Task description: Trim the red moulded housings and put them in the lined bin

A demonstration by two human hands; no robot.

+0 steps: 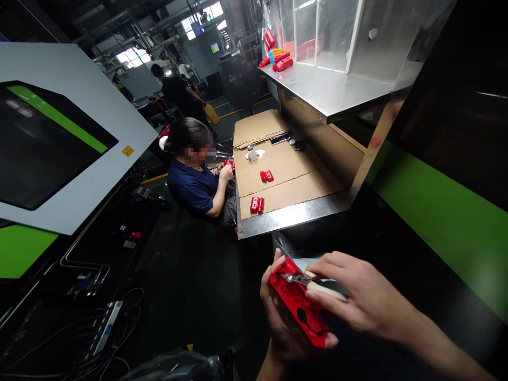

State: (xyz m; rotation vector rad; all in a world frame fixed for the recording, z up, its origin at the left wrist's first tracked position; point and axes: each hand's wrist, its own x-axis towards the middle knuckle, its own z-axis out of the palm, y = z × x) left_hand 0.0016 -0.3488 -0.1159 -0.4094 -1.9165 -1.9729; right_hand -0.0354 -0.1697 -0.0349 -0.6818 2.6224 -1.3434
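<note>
A red plastic housing (pixel 296 309), hollow side up, rests tilted in my left hand (pixel 280 323), whose fingers wrap round its edges. My right hand (pixel 357 293) grips cutting pliers (pixel 327 291) with cream-coloured handles. Their metal jaws reach into the upper end of the housing; whether they touch the plastic there I cannot tell. A dark opening shows in the lower part of the housing.
A cardboard-covered table (pixel 289 188) with a metal edge lies ahead, bearing red parts (pixel 257 205) and a phone (pixel 280 139). A seated co-worker (pixel 194 174) handles a red part at its left side. More red pieces (pixel 282 62) lie on the metal shelf (pixel 329 90).
</note>
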